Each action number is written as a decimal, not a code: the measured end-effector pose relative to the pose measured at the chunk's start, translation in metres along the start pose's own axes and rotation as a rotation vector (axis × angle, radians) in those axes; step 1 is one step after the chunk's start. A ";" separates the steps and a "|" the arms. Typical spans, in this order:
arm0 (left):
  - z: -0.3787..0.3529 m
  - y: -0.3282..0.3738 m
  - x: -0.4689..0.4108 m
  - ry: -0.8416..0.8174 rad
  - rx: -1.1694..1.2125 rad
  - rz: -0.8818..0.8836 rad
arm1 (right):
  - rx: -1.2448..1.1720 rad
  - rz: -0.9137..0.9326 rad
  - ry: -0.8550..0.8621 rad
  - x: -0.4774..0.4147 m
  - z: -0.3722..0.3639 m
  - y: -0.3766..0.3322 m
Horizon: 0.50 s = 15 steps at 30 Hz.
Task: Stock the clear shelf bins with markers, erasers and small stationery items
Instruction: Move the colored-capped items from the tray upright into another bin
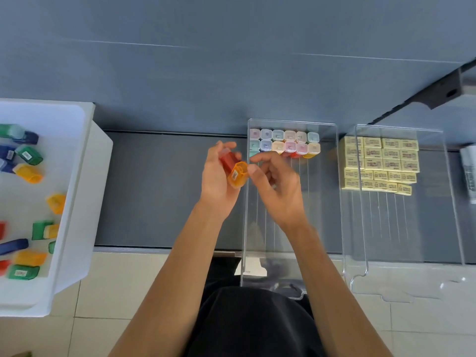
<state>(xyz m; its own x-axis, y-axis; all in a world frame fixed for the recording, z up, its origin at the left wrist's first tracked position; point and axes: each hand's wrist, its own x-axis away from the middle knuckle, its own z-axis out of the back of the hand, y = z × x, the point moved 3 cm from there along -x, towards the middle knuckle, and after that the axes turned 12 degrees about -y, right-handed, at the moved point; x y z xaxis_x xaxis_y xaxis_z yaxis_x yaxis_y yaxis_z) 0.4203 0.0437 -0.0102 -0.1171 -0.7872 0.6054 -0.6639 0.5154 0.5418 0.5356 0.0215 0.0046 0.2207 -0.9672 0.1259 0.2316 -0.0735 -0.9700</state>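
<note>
Left hand (215,177) curled round a red case (227,160) and an orange case (238,175). Both lie against the palm, orange nearer the wrist, above the shelf (154,189) just beside the clear bin's (245,228) left wall. Right hand (279,188): fingers loosely bent, apart, holding nothing — thumb tip just beside the orange case.

Grey shelf deck (167,191) lying beneath grip of left hand (219,173); grey back panel (231,60) rising beyond it; beige floor tiles (116,292) showing nearer, to L; dark bracket (448,92) sitting far upper R.
</note>
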 end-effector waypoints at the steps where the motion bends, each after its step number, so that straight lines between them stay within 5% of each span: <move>1: -0.004 -0.001 0.002 -0.014 -0.003 -0.006 | -0.011 -0.002 -0.021 0.002 -0.001 -0.002; 8: -0.009 -0.010 0.007 -0.092 0.064 -0.085 | 0.032 -0.029 -0.032 0.013 0.005 0.009; 15: -0.011 -0.016 0.009 -0.149 -0.211 -0.235 | -0.328 -0.116 0.017 0.015 0.028 0.016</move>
<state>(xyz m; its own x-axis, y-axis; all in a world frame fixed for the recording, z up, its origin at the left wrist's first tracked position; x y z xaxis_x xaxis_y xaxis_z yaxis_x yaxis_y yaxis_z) 0.4382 0.0320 -0.0073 -0.0961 -0.9255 0.3665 -0.5203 0.3606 0.7742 0.5687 0.0130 -0.0037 0.1944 -0.9514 0.2387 -0.0629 -0.2550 -0.9649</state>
